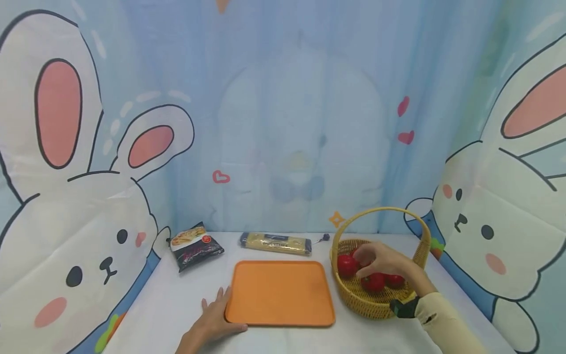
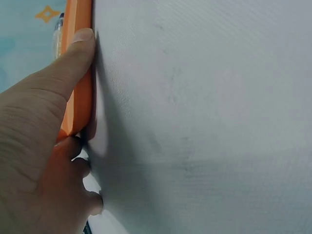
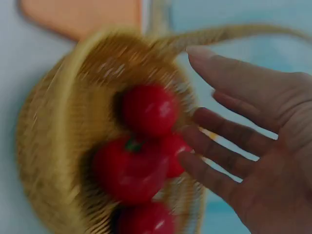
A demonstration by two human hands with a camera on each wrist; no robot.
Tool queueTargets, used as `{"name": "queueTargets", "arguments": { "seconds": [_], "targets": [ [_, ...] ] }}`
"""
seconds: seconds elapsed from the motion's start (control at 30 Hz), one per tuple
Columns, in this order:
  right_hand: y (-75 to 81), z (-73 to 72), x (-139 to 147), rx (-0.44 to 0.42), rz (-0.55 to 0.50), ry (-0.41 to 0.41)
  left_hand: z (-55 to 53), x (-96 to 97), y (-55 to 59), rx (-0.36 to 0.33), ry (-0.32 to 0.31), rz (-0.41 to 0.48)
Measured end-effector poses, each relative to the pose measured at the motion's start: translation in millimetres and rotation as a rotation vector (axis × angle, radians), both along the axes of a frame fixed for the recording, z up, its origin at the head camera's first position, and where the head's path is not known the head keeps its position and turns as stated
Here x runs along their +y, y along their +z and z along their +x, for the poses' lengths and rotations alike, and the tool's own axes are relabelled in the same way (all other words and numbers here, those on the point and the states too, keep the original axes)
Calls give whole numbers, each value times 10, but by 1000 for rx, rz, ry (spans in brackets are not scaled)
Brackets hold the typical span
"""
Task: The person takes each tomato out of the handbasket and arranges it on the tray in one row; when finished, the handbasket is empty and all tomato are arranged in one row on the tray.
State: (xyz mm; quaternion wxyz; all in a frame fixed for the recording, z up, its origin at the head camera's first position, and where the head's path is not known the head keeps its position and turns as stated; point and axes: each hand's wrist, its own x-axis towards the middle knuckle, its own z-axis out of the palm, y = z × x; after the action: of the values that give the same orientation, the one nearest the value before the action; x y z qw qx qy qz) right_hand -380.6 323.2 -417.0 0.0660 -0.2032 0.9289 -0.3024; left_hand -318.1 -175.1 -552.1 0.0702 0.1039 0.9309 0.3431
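An orange tray (image 1: 283,294) lies flat on the white table. My left hand (image 1: 214,315) rests at its near left corner, thumb along the front edge and fingers by the left side. In the left wrist view the thumb (image 2: 80,48) touches the tray's rim (image 2: 82,105). To the right stands a yellow wicker basket (image 1: 367,309) with a tall arched handle. Several red tomatoes (image 3: 131,170) lie inside it; one shows a green stem. My right hand (image 1: 383,260) hovers over the tomatoes with fingers apart and nothing between them.
Behind the tray lies a long gold-coloured packet (image 1: 276,243), with a small dark object (image 1: 325,237) beside it. A black snack bag (image 1: 196,247) sits at the back left. A curtain with cartoon rabbits (image 1: 283,123) surrounds the table.
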Motion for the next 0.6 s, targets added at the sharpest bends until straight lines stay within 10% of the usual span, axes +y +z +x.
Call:
{"name": "queueTargets", "arguments": {
  "seconds": [0.6],
  "targets": [
    [-495, -215, 277, -7, 42, -277, -20, 31, 37, 7, 37, -31]
  ]
}}
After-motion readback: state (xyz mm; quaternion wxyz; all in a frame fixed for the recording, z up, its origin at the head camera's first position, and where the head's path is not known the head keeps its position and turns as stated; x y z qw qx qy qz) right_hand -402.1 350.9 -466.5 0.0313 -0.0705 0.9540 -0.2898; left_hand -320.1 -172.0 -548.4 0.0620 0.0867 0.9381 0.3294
